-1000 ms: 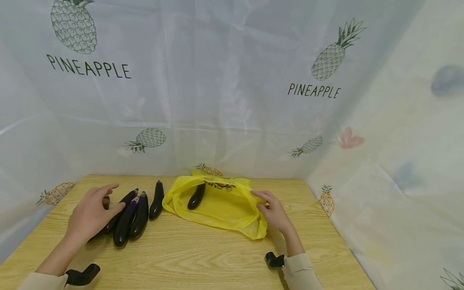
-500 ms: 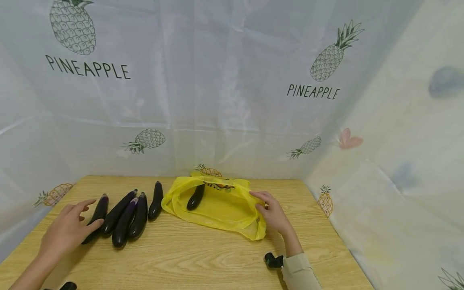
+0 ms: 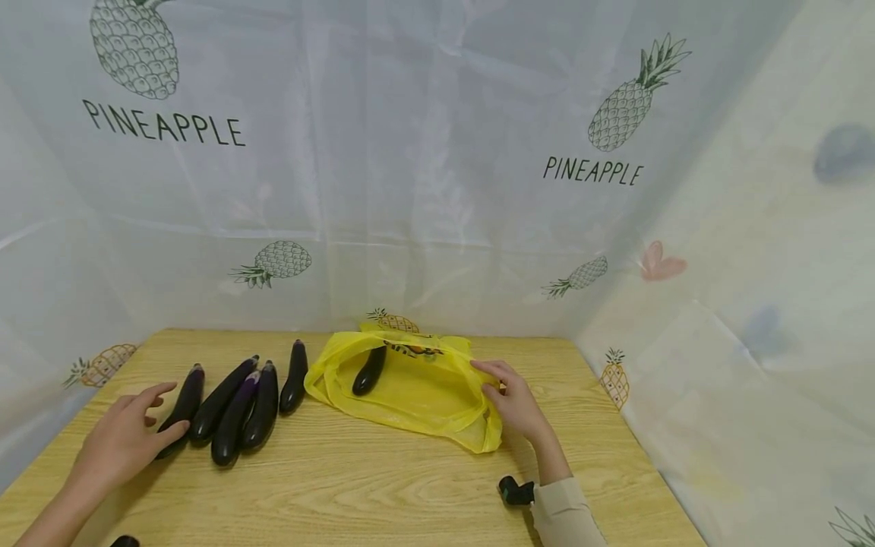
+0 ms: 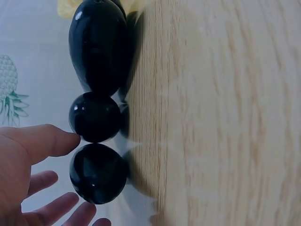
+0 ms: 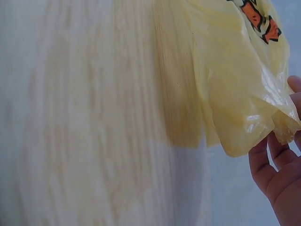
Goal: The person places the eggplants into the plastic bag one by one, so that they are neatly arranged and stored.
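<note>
My left hand (image 3: 118,442) is at the leftmost eggplant (image 3: 188,400), thumb on one side and fingers spread on the other. In the left wrist view, the rounded end of that eggplant (image 4: 99,174) lies between the thumb (image 4: 59,141) and the loosely bent fingers. Three more dark eggplants (image 3: 229,425) lie close together to its right. Another eggplant (image 3: 295,377) lies beside the yellow plastic bag (image 3: 417,395), whose mouth gapes toward me. One eggplant (image 3: 369,372) shows inside the bag. My right hand (image 3: 514,401) grips the bag's right rim between thumb and fingers.
The wooden table (image 3: 383,501) ends at a white curtain (image 3: 424,190) printed with pineapples. A similar sheet (image 3: 772,365) hangs along the right side. A black device (image 3: 516,491) is at the right wrist.
My left hand has drawn back leftward from over the eggplant cluster to the leftmost eggplant, uncovering the others. The right hand has kept its hold on the bag.
</note>
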`<state>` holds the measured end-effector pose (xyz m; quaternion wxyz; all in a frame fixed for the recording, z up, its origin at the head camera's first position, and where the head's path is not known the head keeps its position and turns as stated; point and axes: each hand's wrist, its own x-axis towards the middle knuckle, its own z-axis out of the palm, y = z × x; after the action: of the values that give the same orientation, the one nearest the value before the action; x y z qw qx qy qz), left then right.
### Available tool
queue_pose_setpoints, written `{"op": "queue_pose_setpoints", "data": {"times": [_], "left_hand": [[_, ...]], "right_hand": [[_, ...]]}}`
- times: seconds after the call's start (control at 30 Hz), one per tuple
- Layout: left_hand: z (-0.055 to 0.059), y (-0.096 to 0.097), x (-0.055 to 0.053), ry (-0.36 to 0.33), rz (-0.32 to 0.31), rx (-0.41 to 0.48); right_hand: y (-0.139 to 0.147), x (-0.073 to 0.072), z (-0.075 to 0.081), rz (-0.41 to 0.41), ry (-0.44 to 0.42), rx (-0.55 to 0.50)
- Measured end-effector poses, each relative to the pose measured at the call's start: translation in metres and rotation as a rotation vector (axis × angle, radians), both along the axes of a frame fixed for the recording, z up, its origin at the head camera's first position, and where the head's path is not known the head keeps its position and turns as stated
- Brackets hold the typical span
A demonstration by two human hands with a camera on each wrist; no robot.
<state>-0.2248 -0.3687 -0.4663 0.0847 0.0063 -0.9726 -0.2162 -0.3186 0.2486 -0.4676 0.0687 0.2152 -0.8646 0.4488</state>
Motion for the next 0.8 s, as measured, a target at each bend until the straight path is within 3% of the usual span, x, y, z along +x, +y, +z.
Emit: {"op": "queue_pose_setpoints", "data": {"times": [0.8], "left_hand": [[-0.0036, -0.0067, -0.0020, -0.100, -0.055, 0.001]], "right_hand": [[-0.0039, -0.0005, -0.0003, -0.004, 0.004, 0.020]]}}
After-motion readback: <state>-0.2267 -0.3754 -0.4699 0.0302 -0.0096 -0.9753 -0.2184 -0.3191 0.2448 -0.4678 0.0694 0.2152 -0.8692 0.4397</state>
